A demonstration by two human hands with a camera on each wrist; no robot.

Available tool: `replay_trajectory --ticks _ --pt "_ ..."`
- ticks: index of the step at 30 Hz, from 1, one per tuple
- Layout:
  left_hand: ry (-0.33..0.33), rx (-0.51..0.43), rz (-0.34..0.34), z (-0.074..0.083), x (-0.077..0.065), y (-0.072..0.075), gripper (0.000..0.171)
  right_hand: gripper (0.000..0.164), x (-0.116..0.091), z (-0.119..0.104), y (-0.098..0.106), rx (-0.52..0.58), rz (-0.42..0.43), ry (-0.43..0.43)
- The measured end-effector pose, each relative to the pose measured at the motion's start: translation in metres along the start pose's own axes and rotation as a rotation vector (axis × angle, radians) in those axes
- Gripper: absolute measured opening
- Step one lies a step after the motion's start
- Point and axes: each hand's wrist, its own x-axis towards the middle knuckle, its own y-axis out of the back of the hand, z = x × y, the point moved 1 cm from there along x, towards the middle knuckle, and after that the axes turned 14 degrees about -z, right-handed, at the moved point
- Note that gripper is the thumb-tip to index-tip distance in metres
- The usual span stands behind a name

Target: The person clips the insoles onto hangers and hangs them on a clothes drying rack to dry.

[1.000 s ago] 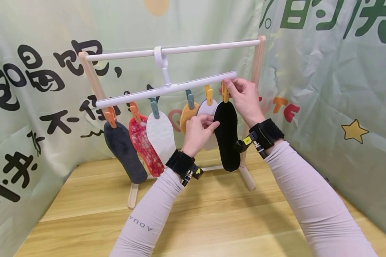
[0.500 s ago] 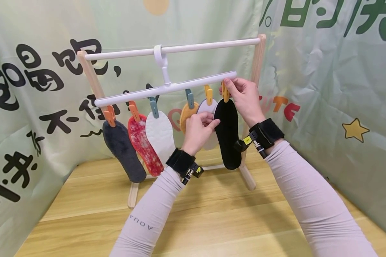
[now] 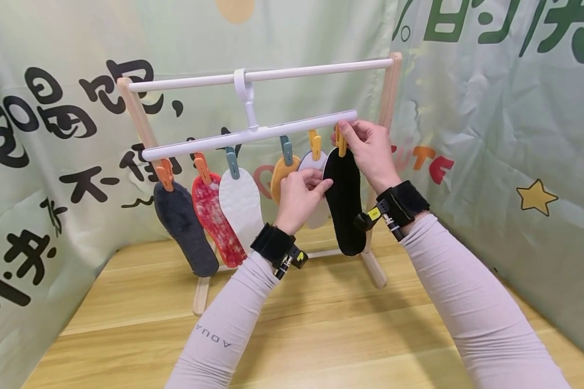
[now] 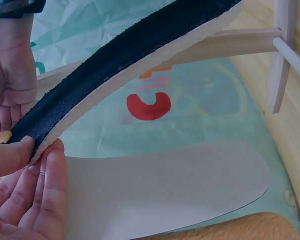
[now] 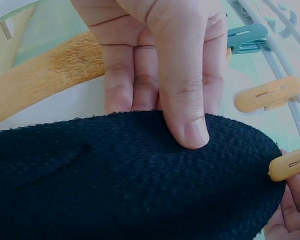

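Note:
A black insole point(image 3: 346, 210) hangs at the right end of a white hanger bar point(image 3: 204, 145), its top edge in a yellow clip point(image 3: 341, 141). My right hand point(image 3: 371, 150) pinches that clip between thumb and fingers. My left hand point(image 3: 299, 195) pinches the insole's left edge near the top. In the left wrist view the black insole point(image 4: 115, 62) shows a pale underside, and the left hand point(image 4: 32, 195) has thumb and fingers on its edge. The left thumb point(image 5: 187, 100) lies on the black face in the right wrist view.
Dark grey point(image 3: 187, 232), red-and-white point(image 3: 216, 216), white point(image 3: 240, 197), orange-brown point(image 3: 279, 175) and pale lilac point(image 3: 313, 161) insoles hang from clips along the bar. The hanger hooks over a rack's white rod point(image 3: 316, 71). The rack stands on a wooden table point(image 3: 321, 324), printed cloth behind it.
The hanger bar has levelled slightly, its left end rising a little, and the left-hand insoles have shifted slightly left. Both hands keep their pinch on the clip and the black insole.

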Motion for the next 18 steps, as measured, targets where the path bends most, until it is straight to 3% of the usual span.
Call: replay_trajectory --ticks 18 --pt "0.007 0.016 -0.001 0.0004 -0.0008 0.0025 0.021 0.039 -0.0035 0.0056 -0.0037 -0.074 0.001 -0.003"
